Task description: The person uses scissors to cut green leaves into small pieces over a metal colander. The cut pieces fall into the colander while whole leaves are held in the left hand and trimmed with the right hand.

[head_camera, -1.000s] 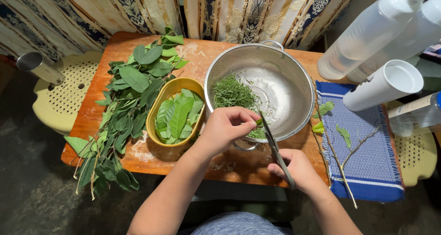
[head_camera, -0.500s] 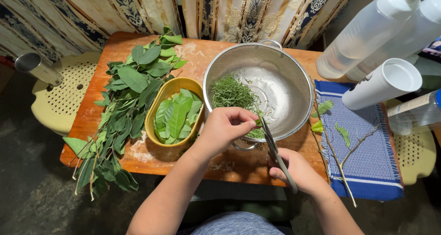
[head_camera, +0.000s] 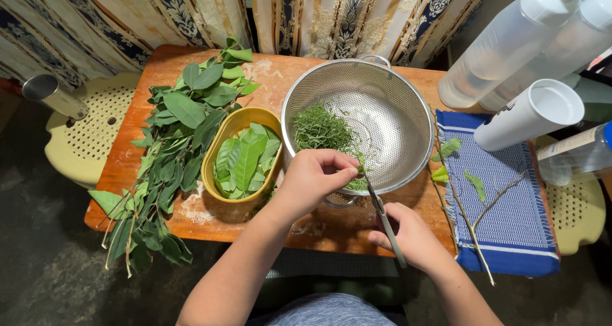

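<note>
Your left hand (head_camera: 312, 179) hovers over the near rim of the steel colander (head_camera: 408, 96), its fingers bunched and pinching a small roll of green leaves (head_camera: 360, 168) at the tips. Your right hand (head_camera: 414, 240) is curled tight round the handles of the scissors (head_camera: 382, 217), whose blades reach up to just beside those fingertips. Judging from this, you are snipping the roll into shreds: keep the pinch firm, feed the roll out a little at a time, and hold your fingertips back from the blades so the cuttings drop onto the heap of shredded greens (head_camera: 322, 129) just beyond them.

Left of your left fingers, the yellow bowl (head_camera: 223, 134) holds whole leaves, with leafy branches (head_camera: 172, 141) on the wooden table (head_camera: 331, 227) beyond it.

Well to the right of your right fingers stand two tall translucent bottles (head_camera: 503, 51) with white caps, a white cylindrical cup (head_camera: 529, 115), and a clear bottle (head_camera: 577, 150) with a pale label and blue cap; I cannot tell more of its label. Stripped stems (head_camera: 472, 227) lie on the blue cloth (head_camera: 510, 237).
</note>
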